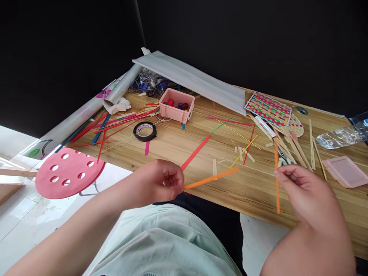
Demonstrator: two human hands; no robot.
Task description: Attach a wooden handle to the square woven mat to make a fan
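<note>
My left hand (162, 180) is closed on the end of an orange strip (211, 178) that points right over the wooden table (201, 165), and a red strip (195, 152) runs up from behind the same fingers. My right hand (304, 189) pinches a second orange strip (277, 180) that hangs nearly upright. Both hands hover above the table's front edge, apart from each other. Beyond them lie loose yellow, red and green strips (244, 147).
A pink box of beads (176, 105), a black tape roll (145, 131), a woven coloured mat (268, 108), scissors (283, 157), a pink lid (345, 171) and a plastic bottle (342, 136) lie on the table. A pink stool (67, 172) stands at left.
</note>
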